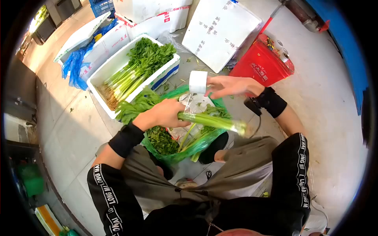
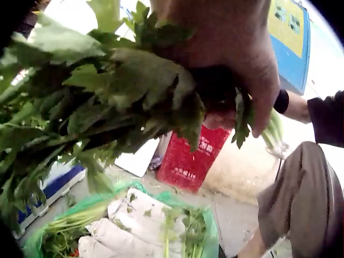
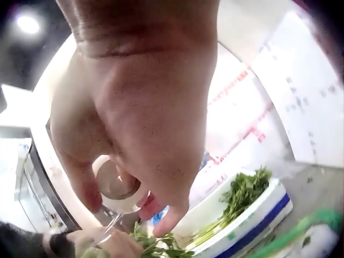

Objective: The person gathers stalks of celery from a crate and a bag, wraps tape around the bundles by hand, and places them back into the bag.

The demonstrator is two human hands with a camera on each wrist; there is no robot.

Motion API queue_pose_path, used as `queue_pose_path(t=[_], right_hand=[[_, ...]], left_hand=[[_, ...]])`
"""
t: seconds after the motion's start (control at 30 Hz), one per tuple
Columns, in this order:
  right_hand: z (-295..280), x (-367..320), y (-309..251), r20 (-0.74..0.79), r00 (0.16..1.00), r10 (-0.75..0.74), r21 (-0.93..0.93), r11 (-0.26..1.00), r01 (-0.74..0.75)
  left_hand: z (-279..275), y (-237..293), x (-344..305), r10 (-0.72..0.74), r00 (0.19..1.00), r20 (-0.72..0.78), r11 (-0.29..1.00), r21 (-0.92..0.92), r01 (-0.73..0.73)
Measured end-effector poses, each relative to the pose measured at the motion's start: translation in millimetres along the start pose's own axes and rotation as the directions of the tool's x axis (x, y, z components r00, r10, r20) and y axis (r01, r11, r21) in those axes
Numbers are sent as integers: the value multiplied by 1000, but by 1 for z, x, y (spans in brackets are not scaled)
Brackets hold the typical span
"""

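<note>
My left hand (image 1: 167, 113) grips a bunch of celery (image 1: 212, 121) around its stalks. The leaves (image 2: 118, 97) fan out left of that hand, while the pale stalk ends point right. My right hand (image 1: 236, 84) holds a white roll of clear tape (image 1: 198, 82) above the bunch, its fingers in the core. From the roll a clear strip runs down to the stalks beside my left hand. Below both hands lies an open green plastic bag (image 1: 224, 135) with loose celery leaves (image 1: 161, 141) and white wrapped bundles (image 2: 140, 215) in it.
A white foam box (image 1: 169, 67) of celery stands ahead on the left. Behind it are more foam boxes (image 1: 151, 19) and blue plastic (image 1: 75, 69). A white foam lid (image 1: 220, 33) leans beside a red fire-extinguisher box (image 1: 256, 61). My knees flank the bag.
</note>
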State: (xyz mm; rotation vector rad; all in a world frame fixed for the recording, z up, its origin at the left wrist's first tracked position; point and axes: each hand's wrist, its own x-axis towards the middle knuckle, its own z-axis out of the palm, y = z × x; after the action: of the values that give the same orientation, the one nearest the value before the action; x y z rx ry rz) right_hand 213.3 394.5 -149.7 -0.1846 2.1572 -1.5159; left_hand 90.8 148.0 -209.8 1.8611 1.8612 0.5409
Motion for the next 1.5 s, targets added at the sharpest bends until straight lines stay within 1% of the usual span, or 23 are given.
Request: queue_pose_path(t=[0.03, 0.07, 0.2, 0.23, 0.27, 0.3, 0.37, 0.4, 0.47, 0.5, 0.53, 0.63, 0.67, 0.8, 0.9, 0.97, 1.0, 1.07, 1.1, 1.17, 1.23, 1.3, 1.5], right_hand=[[-5, -5, 0, 40, 990, 133, -18, 991, -133], [-6, -3, 20, 70, 997, 17, 0, 1000, -17], [24, 11, 59, 92, 996, 9, 6, 1000, -10], [35, 19, 61, -25, 994, 102, 132, 986, -98], [52, 26, 66, -134, 970, 205, 274, 948, -163], [73, 35, 76, -285, 950, -130, 291, 932, 215], [83, 53, 91, -399, 895, 200, 314, 947, -72], [91, 58, 88, -406, 893, 195, 318, 946, -62], [102, 63, 78, -497, 862, 101, 403, 906, 126], [104, 65, 75, -503, 858, 100, 397, 909, 127], [105, 67, 72, -482, 856, 187, 430, 902, 45], [101, 62, 57, -404, 855, 326, 464, 878, -116], [98, 60, 52, -350, 858, 376, 464, 865, -190], [95, 50, 39, -360, 857, 369, 477, 862, -171], [102, 40, 12, -496, 837, 232, 317, 946, -74], [115, 43, 0, -778, 627, 38, 141, 983, 115], [114, 44, -5, -778, 627, 41, 139, 984, 108], [102, 47, -13, -718, 664, -210, 44, 938, 344], [93, 49, -13, -719, 664, -204, 44, 941, 336], [75, 52, -10, -556, 818, -144, 232, 919, 319], [69, 50, -7, -529, 840, -122, 270, 914, 303], [60, 43, -11, -417, 907, -61, 449, 853, 264], [37, 25, -6, -249, 960, -132, 463, 854, 238]], left_hand=[[-10, 1, -4, 54, 998, 23, 996, -70, -52], [-19, 1, -6, 110, 993, 36, 985, -140, -104], [-39, -10, -9, 144, 989, -20, 955, -261, -144], [-40, -13, -7, 138, 990, -31, 956, -257, -141], [-42, -15, -4, 33, 999, -21, 945, -323, -38], [-46, -20, -2, -72, 997, 2, 922, -381, 67], [-44, -38, 2, -162, 985, -52, 922, -364, 133], [-42, -46, 3, -159, 982, -102, 936, -331, 117], [-29, -59, 9, -139, 977, -159, 953, -291, 88], [-19, -64, 13, -221, 957, -188, 947, -274, 165], [-11, -68, 15, -301, 927, -223, 935, -261, 241], [7, -69, 22, -252, 890, -380, 955, -244, 167], [5, -67, 23, -285, 891, -353, 953, -206, 223], [0, -58, 21, -426, 858, -286, 904, -173, 391], [5, -54, 21, -410, 808, -423, 909, -120, 399], [6, -49, 26, -498, 770, -399, 860, -108, 499], [10, -48, 27, -497, 771, -399, 861, -115, 495], [23, -49, 31, -423, 795, -434, 893, -53, 446], [23, -44, 30, -421, 797, -432, 896, -59, 441], [26, -34, 27, -248, 898, -362, 959, 38, 280], [35, -31, 27, -198, 902, -384, 968, 68, 242], [30, -22, 25, -166, 955, -246, 961, 177, 212], [32, -30, 19, 101, 975, -196, 967, 248, -50]])
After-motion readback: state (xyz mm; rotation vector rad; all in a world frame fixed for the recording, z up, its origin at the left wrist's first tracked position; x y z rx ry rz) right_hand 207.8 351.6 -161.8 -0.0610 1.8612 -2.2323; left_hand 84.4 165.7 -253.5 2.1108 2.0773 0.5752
